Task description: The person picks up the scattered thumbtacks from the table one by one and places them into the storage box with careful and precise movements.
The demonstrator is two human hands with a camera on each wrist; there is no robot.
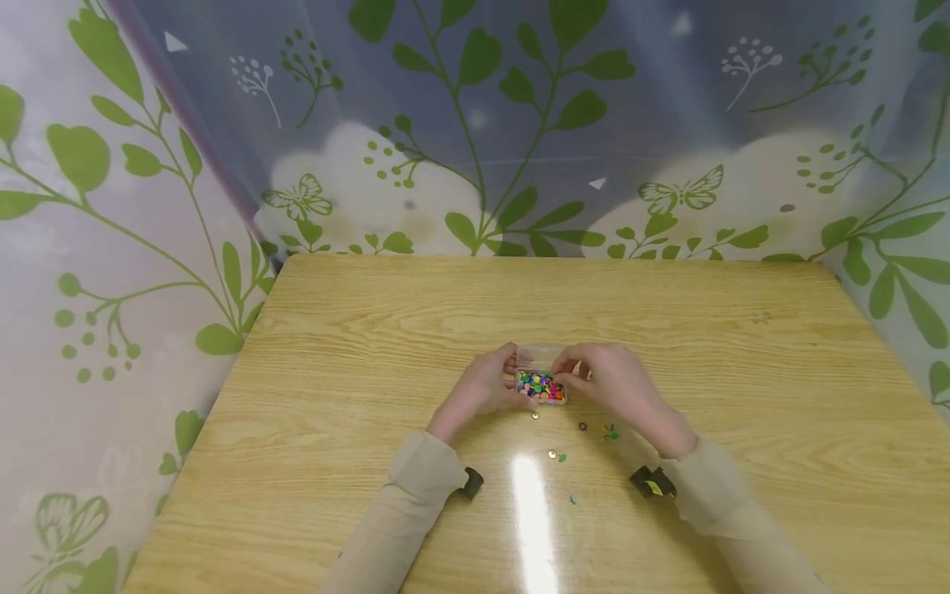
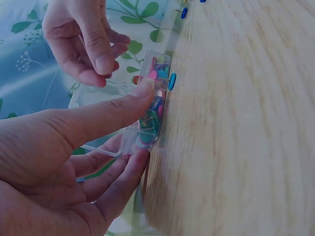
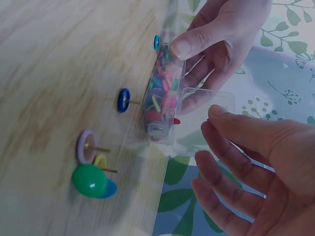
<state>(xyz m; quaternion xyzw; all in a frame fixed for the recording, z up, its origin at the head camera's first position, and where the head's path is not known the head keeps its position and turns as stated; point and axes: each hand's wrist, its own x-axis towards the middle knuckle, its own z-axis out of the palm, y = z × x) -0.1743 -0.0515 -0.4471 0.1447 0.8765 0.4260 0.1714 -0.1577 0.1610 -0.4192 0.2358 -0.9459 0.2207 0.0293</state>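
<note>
A small clear plastic box (image 1: pixel 540 386) full of colourful push pins lies on the wooden table (image 1: pixel 371 346) between my hands. My left hand (image 1: pixel 496 386) pinches the box (image 2: pixel 152 110), with the thumb on its near edge and the fingers behind its far side. The clear lid (image 3: pixel 204 105) stands open. My right hand (image 1: pixel 594 378) hovers at the box's right end with loosely curled fingers, and I see nothing in it (image 3: pixel 246 162). A red pin sticks out of the box (image 3: pixel 162 98) on that side.
Loose pins lie on the table in front of the box: a blue pin (image 3: pixel 123 100), a purple pin (image 3: pixel 86 146), a green pin (image 3: pixel 89 179), and a teal pin (image 2: pixel 172 81) right against the box. A leaf-patterned curtain (image 1: pixel 475 124) closes off the back and sides.
</note>
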